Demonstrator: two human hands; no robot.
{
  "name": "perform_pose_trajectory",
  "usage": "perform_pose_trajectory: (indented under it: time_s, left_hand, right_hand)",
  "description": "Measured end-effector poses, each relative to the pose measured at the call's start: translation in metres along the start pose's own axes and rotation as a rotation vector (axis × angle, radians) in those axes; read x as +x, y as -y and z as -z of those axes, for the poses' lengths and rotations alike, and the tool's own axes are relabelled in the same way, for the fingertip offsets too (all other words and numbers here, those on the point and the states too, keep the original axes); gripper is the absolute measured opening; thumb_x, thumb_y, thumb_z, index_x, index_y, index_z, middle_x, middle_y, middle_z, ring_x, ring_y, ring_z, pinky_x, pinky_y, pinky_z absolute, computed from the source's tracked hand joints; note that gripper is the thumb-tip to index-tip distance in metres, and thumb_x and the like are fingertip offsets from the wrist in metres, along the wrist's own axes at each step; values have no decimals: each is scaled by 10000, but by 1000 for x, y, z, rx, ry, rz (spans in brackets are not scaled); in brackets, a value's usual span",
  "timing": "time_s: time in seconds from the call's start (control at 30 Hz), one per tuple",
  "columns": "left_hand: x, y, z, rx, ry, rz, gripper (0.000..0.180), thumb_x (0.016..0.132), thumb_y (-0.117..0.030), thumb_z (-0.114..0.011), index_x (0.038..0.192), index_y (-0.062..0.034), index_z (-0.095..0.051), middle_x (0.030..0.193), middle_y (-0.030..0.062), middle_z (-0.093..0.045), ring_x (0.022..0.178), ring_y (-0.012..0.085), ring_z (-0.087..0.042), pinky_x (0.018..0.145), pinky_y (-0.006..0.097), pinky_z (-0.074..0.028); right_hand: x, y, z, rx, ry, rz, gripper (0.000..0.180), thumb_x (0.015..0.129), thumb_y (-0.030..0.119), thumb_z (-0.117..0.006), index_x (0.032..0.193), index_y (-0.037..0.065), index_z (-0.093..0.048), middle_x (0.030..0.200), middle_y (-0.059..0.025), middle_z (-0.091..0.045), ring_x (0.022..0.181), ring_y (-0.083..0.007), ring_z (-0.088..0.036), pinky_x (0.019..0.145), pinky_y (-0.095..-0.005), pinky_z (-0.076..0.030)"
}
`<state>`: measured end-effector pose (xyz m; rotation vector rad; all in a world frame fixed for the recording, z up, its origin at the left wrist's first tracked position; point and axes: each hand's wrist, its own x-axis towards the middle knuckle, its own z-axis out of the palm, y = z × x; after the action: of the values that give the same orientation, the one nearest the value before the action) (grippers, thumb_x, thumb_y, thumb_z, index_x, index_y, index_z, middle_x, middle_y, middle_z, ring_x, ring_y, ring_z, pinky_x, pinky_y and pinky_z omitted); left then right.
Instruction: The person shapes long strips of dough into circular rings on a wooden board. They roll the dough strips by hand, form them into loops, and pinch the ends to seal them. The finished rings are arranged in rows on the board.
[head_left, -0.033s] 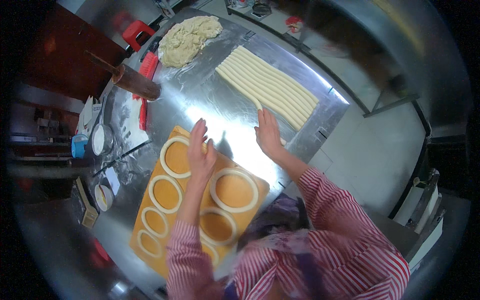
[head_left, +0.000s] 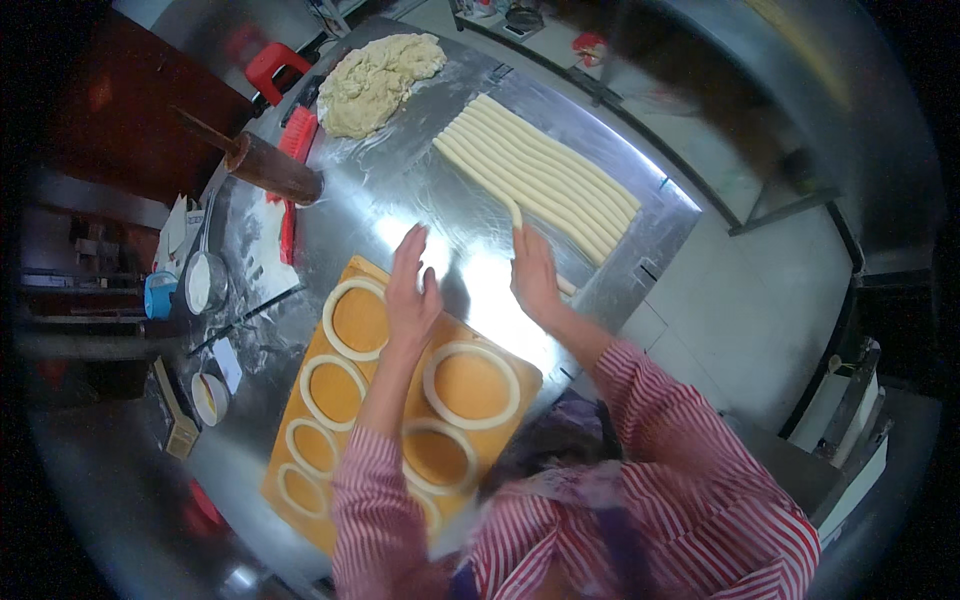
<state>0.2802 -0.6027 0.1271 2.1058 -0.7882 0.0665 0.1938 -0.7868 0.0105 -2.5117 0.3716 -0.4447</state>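
My right hand [head_left: 535, 273] lies with fingers stretched along a dough rope [head_left: 517, 213], covering part of it. The rope's far length runs beside a row of pale dough ropes [head_left: 550, 170], and its near end shows past the palm. My left hand [head_left: 413, 297] is held open with nothing in it, over the upper part of a wooden board [head_left: 395, 408]. On that board lie several dough rings [head_left: 472, 345] of different sizes. My left forearm hides part of the board and some rings.
A large lump of dough [head_left: 375, 85] sits at the far end of the metal table [head_left: 390, 190]. To the left are a wooden roller [head_left: 275, 170], a red brush [head_left: 298, 135], a pan of white powder [head_left: 205, 282] and a small bowl [head_left: 209, 398].
My left hand has shifted slightly right and away from me, its fingers turning rightward. My right hand has slid a little nearer, and the rope's bend by its fingertips shows more.
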Motion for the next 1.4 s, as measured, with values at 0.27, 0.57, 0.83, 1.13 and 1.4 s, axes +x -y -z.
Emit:
perform_pose_trajectory:
  time_s: [0.27,0.57,0.83,1.13,1.4]
  left_hand:
    - [122,96,-75,572,404,-367,695,875,63,-486,1528,-146,-378,1615,86,-335,1491,295,-318,1207,493,-292]
    - [117,142,-41,633,512,-443,417,898,-40,-531,1309,-93,-579,1341,131,-571,1339,311,-495,1168,492,-349]
    - [106,131,6,445,584,-454,162,941,-116,-550,1088,-49,-558,1213,150,-580,1263,338,-536,1224,541,-243]
    - [-140,-5,144,141,257,179,246,942,-182,-645,1130,-40,-575,928,177,-623,863,368,-639,756,446,-504]
    - [-413,-90,245,133,101,845,225,855,-129,-700,1073,-93,-743,924,135,-652,933,351,-634,803,454,-504]
  right_hand:
    - [-15,31,18,54,142,47,523,797,6,-685,1302,-13,-551,1297,-180,-548,1191,-348,-525,1014,-467,-420]
    - [-31,13,33,-116,185,40,379,816,96,-728,1176,49,-619,1157,-88,-568,1100,-280,-554,954,-441,-418]
    - [-5,5,70,279,372,-388,262,946,178,-651,1163,38,-607,1029,-158,-658,895,-312,-644,791,-427,-507]
    - [-10,13,127,608,700,-300,301,984,261,-636,1128,-1,-679,851,-19,-660,777,-158,-595,742,-313,-495]
    - [-106,174,96,506,1206,263,252,896,139,-727,1112,10,-717,988,-91,-736,893,-177,-676,789,-309,-520]
